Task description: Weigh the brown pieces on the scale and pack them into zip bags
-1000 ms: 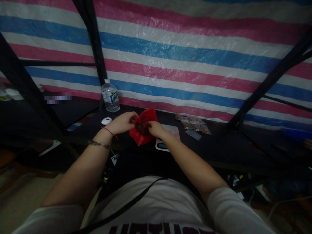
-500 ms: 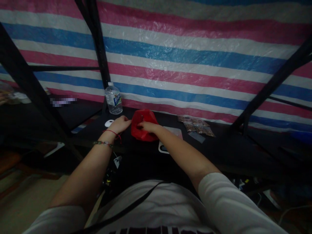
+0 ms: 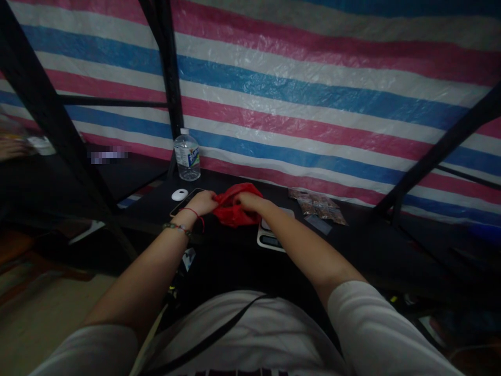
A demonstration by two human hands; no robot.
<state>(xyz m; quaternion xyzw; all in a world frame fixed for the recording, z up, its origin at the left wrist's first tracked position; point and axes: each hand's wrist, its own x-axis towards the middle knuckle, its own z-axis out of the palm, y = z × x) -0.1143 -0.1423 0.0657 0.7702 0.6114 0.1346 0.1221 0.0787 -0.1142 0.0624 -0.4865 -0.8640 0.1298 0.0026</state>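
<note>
A crumpled red plastic bag lies on the black table in front of me. My left hand pinches the bag's left edge between its fingers. At the bag's opening is my right hand, its fingers curled in against the red plastic and partly hidden by it. What the bag contains cannot be seen. Just right of the bag, partly under my right forearm, is a white digital scale. A phone lies beside my left wrist, near a small white round object.
A clear plastic bottle stands at the back by a black frame post. Several small filled packets and a flat clear bag lie to the right. Striped sheeting hangs behind. Another person's hand shows at far left.
My left hand has moved right and taken hold of the bag's edge. The bag is more crumpled, its opening narrower. My right hand's fingers have curled in. The view has shifted slightly.
</note>
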